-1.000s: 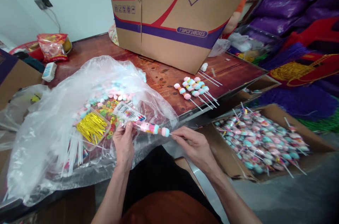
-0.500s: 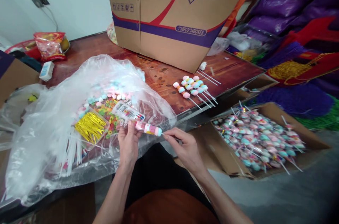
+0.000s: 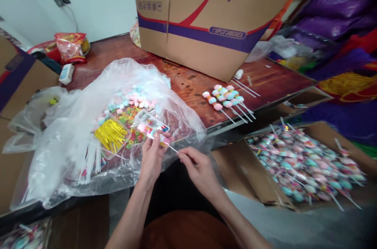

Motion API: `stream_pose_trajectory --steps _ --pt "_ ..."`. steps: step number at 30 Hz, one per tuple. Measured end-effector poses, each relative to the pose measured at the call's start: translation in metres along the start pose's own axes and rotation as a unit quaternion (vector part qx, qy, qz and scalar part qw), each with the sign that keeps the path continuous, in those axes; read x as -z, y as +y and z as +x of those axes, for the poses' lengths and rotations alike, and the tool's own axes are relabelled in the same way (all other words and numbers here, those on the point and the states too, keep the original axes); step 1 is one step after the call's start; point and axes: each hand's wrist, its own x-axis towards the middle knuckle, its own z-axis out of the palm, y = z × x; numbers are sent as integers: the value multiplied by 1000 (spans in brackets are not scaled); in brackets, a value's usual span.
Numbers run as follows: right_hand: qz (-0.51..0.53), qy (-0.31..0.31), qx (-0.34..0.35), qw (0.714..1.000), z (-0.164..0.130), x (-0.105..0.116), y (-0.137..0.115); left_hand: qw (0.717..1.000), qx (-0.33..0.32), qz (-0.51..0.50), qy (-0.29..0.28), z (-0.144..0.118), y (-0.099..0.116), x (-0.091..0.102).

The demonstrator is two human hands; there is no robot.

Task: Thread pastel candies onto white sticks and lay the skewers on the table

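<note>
My left hand (image 3: pixel 152 155) grips a small printed clear wrapper (image 3: pixel 150 124) with a marshmallow skewer (image 3: pixel 163 139) pushed inside it. My right hand (image 3: pixel 196 167) pinches the white stick end of that skewer, just right of my left hand. Both hands hover over the near edge of a big clear plastic sheet (image 3: pixel 73 123). On the sheet lie loose pastel marshmallows (image 3: pixel 129 101), colourful ring candies (image 3: pixel 129 114), a clear tub of gold twist ties (image 3: pixel 110 136) and a bundle of white sticks (image 3: pixel 91 160).
Several finished bare skewers (image 3: pixel 226 99) lie on the brown table (image 3: pixel 191 80). A large Cola stick-candy carton (image 3: pixel 206 17) stands behind. A low cardboard box of wrapped skewers (image 3: pixel 303 160) sits at my right. A red snack bag (image 3: pixel 70 46) and cartons lie at far left.
The skewer has slid leftward, deeper into the wrapper, until only its stick shows. My right hand followed it toward my left hand. The view shifted slightly right.
</note>
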Motion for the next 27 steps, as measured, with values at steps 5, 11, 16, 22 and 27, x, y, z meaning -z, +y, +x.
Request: stream_pose_trajectory --steps 5,11,16,22,27 --pt "57 -36 -61 996 -3 -9 3 1000 10 5 -12 -6 0 6" --pt "92 -37 -44 994 -2 -44 -2 999 -18 26 20 -16 0 16" --pt "117 -75 -71 988 2 -61 -7 998 -54 -2 29 -18 16 32" --pt "138 -176 -62 973 19 -86 -31 994 -76 -30 67 -31 33 54" --pt "225 -244 -128 934 29 -118 -55 995 -90 -30 22 -50 62 83"
